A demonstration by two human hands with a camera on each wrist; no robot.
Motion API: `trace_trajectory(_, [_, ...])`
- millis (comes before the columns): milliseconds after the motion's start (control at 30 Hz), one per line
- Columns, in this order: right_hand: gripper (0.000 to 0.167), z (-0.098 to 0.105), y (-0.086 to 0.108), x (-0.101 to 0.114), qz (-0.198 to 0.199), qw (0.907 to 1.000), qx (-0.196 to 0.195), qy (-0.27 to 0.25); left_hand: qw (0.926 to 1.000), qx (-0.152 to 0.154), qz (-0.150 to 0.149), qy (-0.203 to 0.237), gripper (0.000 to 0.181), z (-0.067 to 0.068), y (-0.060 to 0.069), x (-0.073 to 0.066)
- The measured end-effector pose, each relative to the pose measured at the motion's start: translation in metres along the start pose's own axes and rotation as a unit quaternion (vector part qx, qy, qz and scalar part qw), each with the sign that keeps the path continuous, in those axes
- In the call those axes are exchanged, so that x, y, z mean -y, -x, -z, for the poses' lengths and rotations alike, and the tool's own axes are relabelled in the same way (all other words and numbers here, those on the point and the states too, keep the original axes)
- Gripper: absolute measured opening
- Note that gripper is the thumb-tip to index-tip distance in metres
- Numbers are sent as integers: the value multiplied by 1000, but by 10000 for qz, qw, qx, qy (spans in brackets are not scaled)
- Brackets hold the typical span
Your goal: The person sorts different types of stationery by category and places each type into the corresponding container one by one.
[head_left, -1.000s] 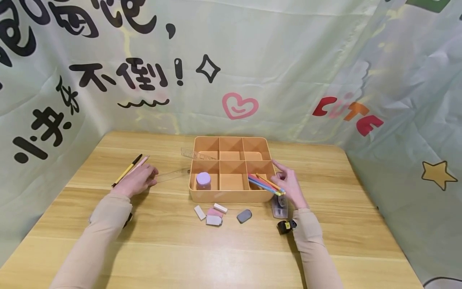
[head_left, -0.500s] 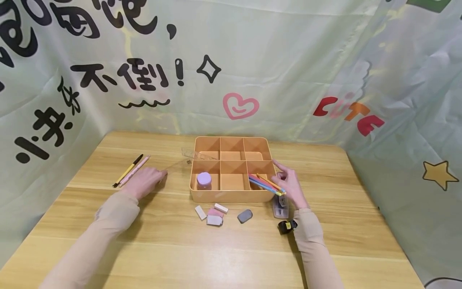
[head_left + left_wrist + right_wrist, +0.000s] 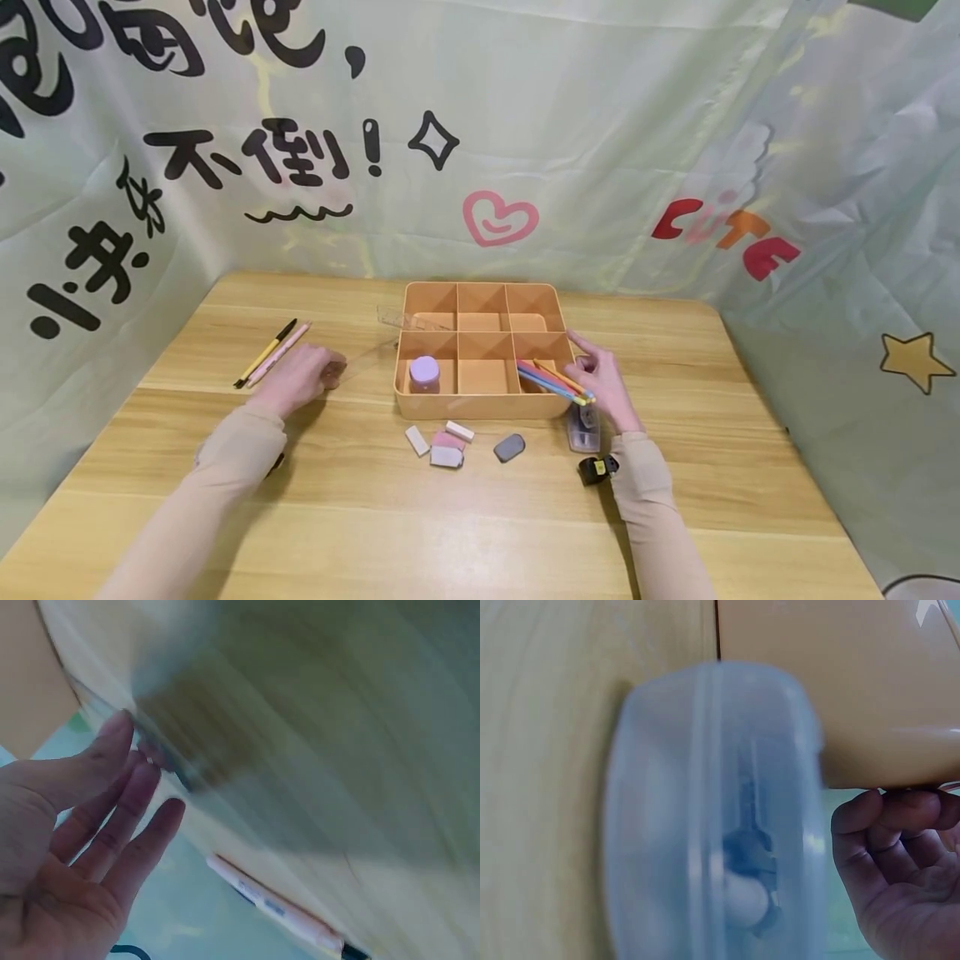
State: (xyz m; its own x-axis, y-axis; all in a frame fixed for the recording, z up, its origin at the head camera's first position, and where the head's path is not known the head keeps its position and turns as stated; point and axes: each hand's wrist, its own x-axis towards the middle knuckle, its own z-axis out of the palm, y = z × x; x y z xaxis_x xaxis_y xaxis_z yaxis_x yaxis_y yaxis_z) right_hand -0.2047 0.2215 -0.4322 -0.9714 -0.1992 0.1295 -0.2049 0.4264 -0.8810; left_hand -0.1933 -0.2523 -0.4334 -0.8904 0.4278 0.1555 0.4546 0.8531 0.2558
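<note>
My left hand (image 3: 303, 375) pinches a clear ruler (image 3: 367, 358) left of the orange compartment box (image 3: 483, 407). In the left wrist view, thumb and fingers (image 3: 120, 735) meet on the blurred clear strip. My right hand (image 3: 607, 387) grips the box's right wall, its curled fingertips against the outside in the right wrist view. Coloured pencils (image 3: 551, 383) slant over the box's front right corner beside that hand. A purple-lidded jar (image 3: 424, 374) stands in the front left compartment. Another clear ruler (image 3: 408, 320) lies across the box's left rim into the back left compartment.
A yellow-black pen (image 3: 266, 354) and a pink pen (image 3: 279, 354) lie left of my left hand. Several erasers (image 3: 447, 456) and a grey oval object (image 3: 509, 448) lie before the box. A translucent case (image 3: 583, 435) stands by my right wrist. Printed cloth hangs behind.
My left hand has moved right, away from the pens, and the ruler in it has shifted toward the box. My right hand stays at the box's wall.
</note>
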Motion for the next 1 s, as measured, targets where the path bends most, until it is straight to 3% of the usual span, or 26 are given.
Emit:
trace_trajectory(100, [64, 0, 0, 1, -9, 10000, 20, -36, 9998, 40, 68, 183, 27, 0, -1, -3])
trace_trajectory(300, [64, -1, 0, 3, -26, 10000, 39, -64, 9974, 277, 563, 352, 25, 3, -3, -12])
trace_trajectory(533, [65, -1, 0, 4, -65, 10000, -6, 19, 9936, 269, 1009, 421, 23, 3, -2, -18])
trace_trajectory(867, [64, 1, 0, 4, 35, 9993, -25, 361, 9933, 170, 1109, 286, 34, 0, 2, -24])
trace_trajectory(1000, [62, 2, 0, 3, 84, 9990, -41, 446, 9954, 27, 955, -18, 22, -3, 6, -27])
